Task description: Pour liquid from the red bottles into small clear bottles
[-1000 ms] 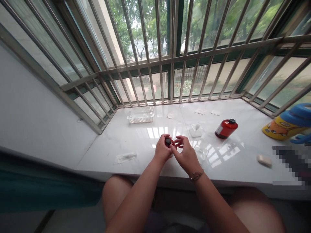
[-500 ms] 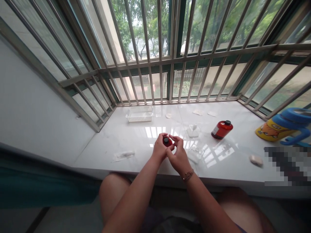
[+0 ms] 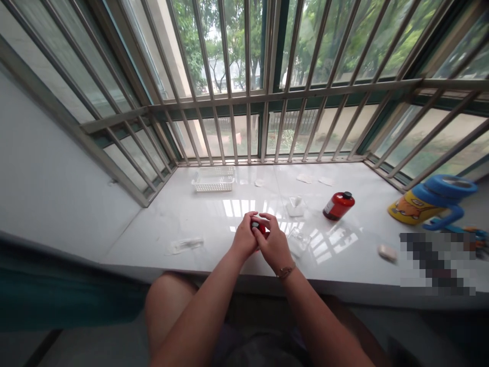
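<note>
Between my two hands is a red bottle (image 3: pixel 262 227) with a black cap, mostly covered by my fingers. My left hand (image 3: pixel 243 238) is wrapped round its left side. From the right, my right hand (image 3: pixel 275 246) closes on the same bottle, its thumb lying across the front near the cap. A second red bottle (image 3: pixel 338 207), with a black cap and a pale label, rests on the white ledge (image 3: pixel 225 257) to the right. Close beyond my right hand are a small clear holder (image 3: pixel 295 208) and a crumpled clear wrapper (image 3: pixel 300 239).
A white perforated basket (image 3: pixel 214 186) sits at the back left. Clear packaging (image 3: pixel 186 245) lies at the left front. At the right are a blue-and-yellow jug (image 3: pixel 428 201) and a pale, soap-like piece (image 3: pixel 387 253). Metal window bars (image 3: pixel 263 97) border the ledge.
My right hand has closed in on the bottle, and its thumb now covers more of the front by the cap. The whole view has shifted slightly.
</note>
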Demonstrator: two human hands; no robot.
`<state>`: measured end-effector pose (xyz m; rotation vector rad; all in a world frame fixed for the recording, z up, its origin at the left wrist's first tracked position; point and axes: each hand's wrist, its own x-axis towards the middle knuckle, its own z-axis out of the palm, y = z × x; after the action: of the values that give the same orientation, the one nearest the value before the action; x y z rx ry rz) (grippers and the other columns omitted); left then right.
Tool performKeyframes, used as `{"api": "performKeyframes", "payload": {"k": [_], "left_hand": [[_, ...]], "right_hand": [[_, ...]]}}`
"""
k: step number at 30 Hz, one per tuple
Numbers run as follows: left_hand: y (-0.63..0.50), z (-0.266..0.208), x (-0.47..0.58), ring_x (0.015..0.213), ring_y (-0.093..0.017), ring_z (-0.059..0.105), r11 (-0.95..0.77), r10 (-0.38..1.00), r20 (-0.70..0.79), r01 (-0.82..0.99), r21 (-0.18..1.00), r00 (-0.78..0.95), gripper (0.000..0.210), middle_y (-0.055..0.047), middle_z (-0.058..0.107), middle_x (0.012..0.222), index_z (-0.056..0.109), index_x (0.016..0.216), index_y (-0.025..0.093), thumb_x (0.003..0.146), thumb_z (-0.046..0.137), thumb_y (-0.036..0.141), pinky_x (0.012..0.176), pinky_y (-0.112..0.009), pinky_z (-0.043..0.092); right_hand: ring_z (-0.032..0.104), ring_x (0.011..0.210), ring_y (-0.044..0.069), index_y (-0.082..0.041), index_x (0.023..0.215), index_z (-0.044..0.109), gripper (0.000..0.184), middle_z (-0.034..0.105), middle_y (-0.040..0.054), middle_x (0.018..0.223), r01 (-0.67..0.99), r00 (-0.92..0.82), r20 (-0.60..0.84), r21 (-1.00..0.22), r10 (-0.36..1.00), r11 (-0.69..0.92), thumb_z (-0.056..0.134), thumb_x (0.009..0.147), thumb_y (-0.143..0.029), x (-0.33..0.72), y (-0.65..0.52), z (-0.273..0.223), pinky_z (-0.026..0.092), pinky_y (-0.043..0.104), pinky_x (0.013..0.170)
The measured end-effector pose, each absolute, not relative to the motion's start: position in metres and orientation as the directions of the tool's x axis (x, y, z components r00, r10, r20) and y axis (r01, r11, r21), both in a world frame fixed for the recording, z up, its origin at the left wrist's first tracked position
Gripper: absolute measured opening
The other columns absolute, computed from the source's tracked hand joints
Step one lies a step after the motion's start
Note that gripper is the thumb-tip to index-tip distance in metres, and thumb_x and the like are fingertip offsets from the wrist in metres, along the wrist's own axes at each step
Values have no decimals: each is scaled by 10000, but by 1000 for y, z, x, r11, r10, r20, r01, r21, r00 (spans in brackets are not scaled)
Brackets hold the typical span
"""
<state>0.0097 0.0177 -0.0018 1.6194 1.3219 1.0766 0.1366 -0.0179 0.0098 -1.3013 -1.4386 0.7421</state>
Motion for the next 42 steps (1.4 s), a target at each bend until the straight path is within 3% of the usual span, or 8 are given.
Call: {"api": "performKeyframes", "payload": {"k": [9,18,23,30,33,37,40,42], "left_hand": [[-6,-11,14,1082,-250,748,-180,981,193,295,938,-16,486,-107,757,1208,546,1360,226,897,692,231,987,-434,594],[-13,-10,13,1068,-249,754,-178,984,177,333,926,35,668,-81,758,1244,542,1383,256,769,801,194,955,-405,602],[-13,-11,11,1031,-253,748,-184,983,177,373,909,53,659,-85,761,1214,549,1394,252,788,806,213,923,-407,601],[-11,-14,5,1072,-262,738,-226,973,197,341,913,118,747,-120,739,1259,484,1476,239,801,800,193,982,-447,592],[-13,-15,-5,1265,-305,690,-270,957,221,295,916,189,982,-182,640,1447,364,1609,243,765,866,240,1118,-514,550],[-23,-13,-35,1583,-403,407,-323,940,231,441,837,250,1216,-198,390,1703,301,1676,282,656,964,292,1304,-632,351],[-31,-12,-69,1623,-399,338,-330,941,204,608,722,269,1228,-153,372,1731,328,1663,320,637,1001,369,1326,-632,324],[-33,-11,-94,1612,-379,366,-324,946,212,690,647,245,1116,-136,420,1709,358,1643,316,712,962,436,1322,-607,344]], "right_hand": [[664,956,264,-267,979,551,241,699,43,981,475,142,458,-809,878,345,769,880,-288,134,-21,1,586,441,881],[680,1146,281,-308,1227,695,214,760,60,1233,480,-112,549,-700,828,529,652,1022,-267,154,-34,8,555,498,1031],[692,1089,287,-290,1264,688,313,770,69,1189,469,-25,522,-747,853,471,739,956,-271,152,-32,5,588,489,977],[671,1134,303,-287,1218,699,279,761,72,1182,483,-19,483,-763,876,431,736,942,-265,146,-32,8,572,518,1025],[649,1238,305,-293,1354,632,392,710,92,1319,466,-74,465,-766,882,443,700,969,-279,146,-35,4,547,538,1101],[633,1297,312,-287,1408,559,580,652,107,1395,447,-122,430,-781,895,436,813,887,-310,144,-36,-10,545,540,1136],[660,1243,316,-286,1393,559,630,672,103,1343,467,-105,427,-776,898,424,862,841,-296,141,-37,-16,571,542,1098],[674,1215,317,-282,1383,565,615,688,108,1315,468,-66,446,-776,893,422,866,849,-334,141,-40,-10,585,536,1073]]}}
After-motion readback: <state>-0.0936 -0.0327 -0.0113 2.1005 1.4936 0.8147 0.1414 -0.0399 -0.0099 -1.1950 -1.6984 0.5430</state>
